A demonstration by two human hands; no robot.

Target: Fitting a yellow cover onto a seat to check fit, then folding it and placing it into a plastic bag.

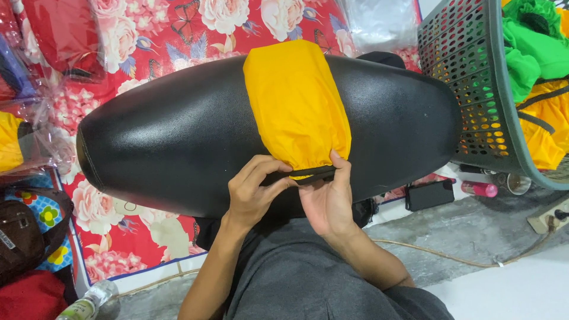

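A long black seat [178,136] lies across my lap, left to right. A yellow fabric cover [296,101] wraps over its middle like a band. Along the near hem of that cover runs a black strap [308,174]. My left hand [255,189] pinches the strap's left end with fingers curled over it. My right hand [327,198] grips the strap's right part, thumb up against the yellow hem. Both hands sit at the seat's near edge, close together.
A grey perforated basket [474,89] with green and yellow fabric stands at the right. A red floral mat [136,53] lies behind and left. A dark phone [430,194], a pink tube [480,189], a brown bag [24,231] and a plastic bottle [89,302] lie around on the floor.
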